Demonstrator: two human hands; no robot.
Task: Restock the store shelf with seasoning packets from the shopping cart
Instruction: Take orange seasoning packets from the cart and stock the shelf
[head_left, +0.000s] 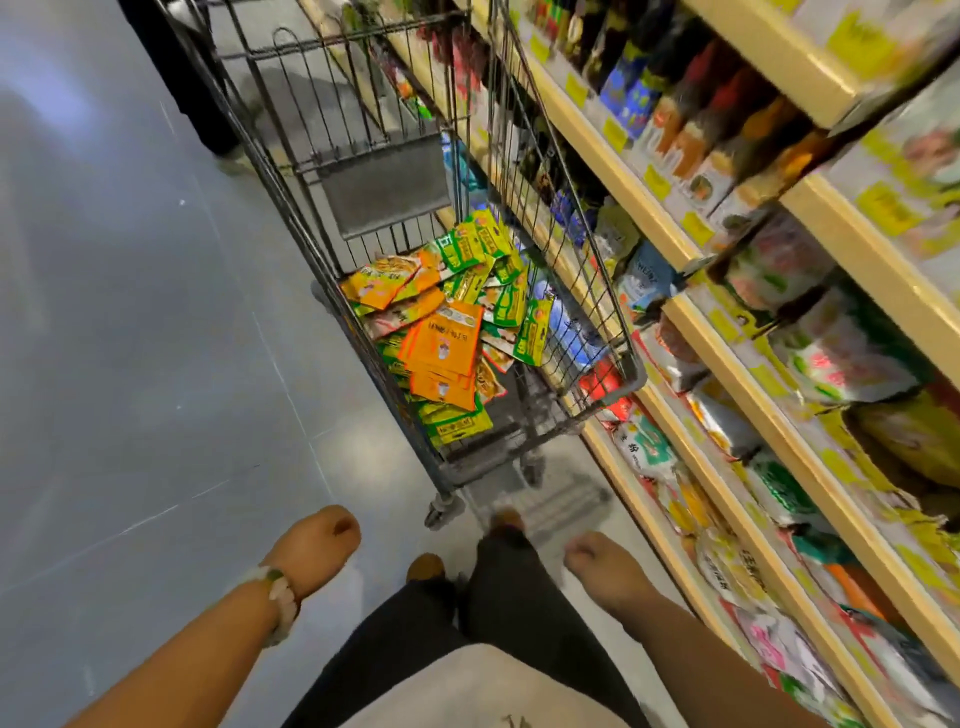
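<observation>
Both the left hand (317, 545) and right hand (602, 566) hang empty, loosely curled, apart, short of the shopping cart (631, 371) holding seasoning packets (447, 338).

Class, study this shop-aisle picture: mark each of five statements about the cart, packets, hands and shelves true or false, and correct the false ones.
1. The shopping cart holds orange and green seasoning packets. True.
2. The left hand holds a packet. False: it holds nothing.
3. The store shelf stands to the right of the cart. True.
4. The right hand rests on the cart. False: it hangs apart from it, empty.
5. A beaded bracelet sits on the right wrist. False: on the left wrist.
</observation>
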